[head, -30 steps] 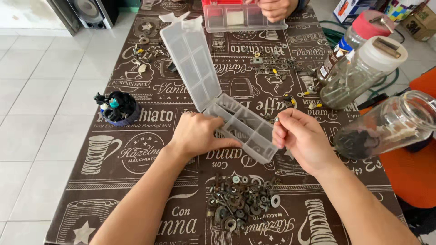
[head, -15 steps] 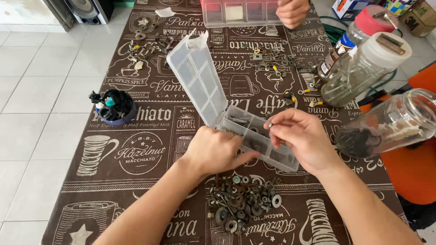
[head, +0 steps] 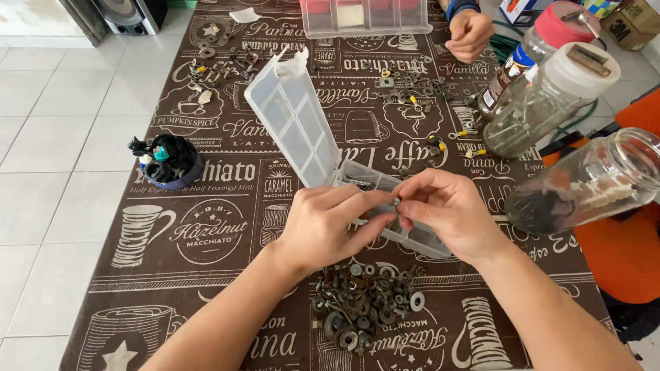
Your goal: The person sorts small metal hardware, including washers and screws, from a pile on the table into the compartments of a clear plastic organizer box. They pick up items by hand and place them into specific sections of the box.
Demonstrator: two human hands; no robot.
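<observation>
My left hand [head: 330,227] and my right hand [head: 450,213] meet fingertip to fingertip over a clear plastic compartment box [head: 419,242]. Its lid [head: 292,127] stands open, leaning back to the left. Between the fingertips of both hands sits a small dark metal part [head: 397,201], pinched from both sides. Just below my hands, on the brown printed tablecloth [head: 206,233], lies a pile of rusty washers and nuts [head: 364,302]. Most of the box's compartments are hidden under my hands.
Another person's hand [head: 469,33] rests at the far edge beside a second clear box [head: 364,17]. Jars of hardware [head: 550,96] stand at the right, one glass jar [head: 584,182] lying on its side. A blue lid with black parts [head: 168,161] sits left. Loose hardware [head: 412,89] lies scattered farther back.
My left hand has left the box's edge and risen to meet my right hand's fingertips. The view has shifted so the box and hands sit lower and more central.
</observation>
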